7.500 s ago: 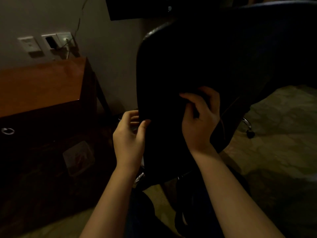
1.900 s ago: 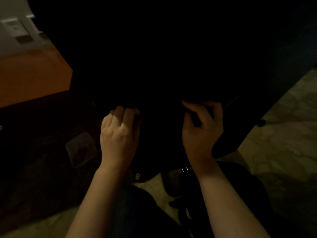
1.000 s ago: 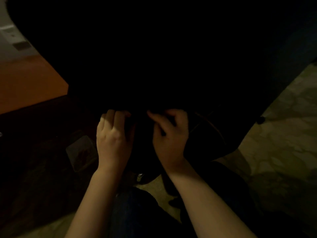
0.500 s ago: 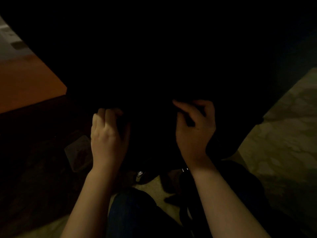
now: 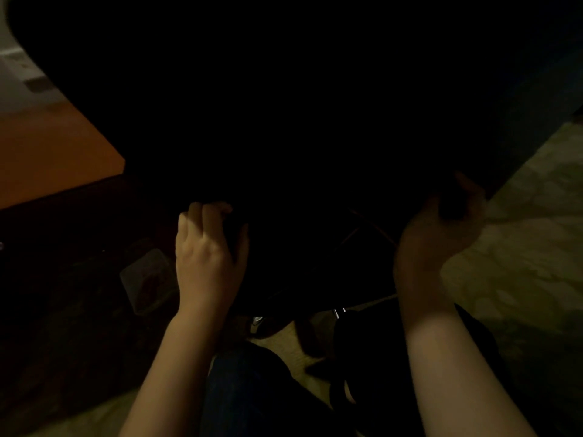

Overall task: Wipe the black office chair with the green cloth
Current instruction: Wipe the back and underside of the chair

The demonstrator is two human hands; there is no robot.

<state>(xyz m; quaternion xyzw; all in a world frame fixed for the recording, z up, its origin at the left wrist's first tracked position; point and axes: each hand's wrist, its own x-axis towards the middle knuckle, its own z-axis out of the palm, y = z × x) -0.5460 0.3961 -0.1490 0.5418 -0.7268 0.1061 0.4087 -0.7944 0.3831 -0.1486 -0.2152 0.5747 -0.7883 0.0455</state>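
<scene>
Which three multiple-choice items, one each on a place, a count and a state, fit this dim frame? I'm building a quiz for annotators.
1. Where does the orange-brown table top lie?
A. left of the black office chair
B. right of it
C. on top of it

2. How many hands show?
A. one
B. two
C. three

3. What is the left hand doing?
A. lying flat on the floor
B. gripping the chair's lower edge
C. hanging idle

Key:
1 A: the table top sits at the frame's left, beside the chair.
2 B: the left hand and the right hand both show.
3 B: its fingers curl over the chair's edge.
</scene>
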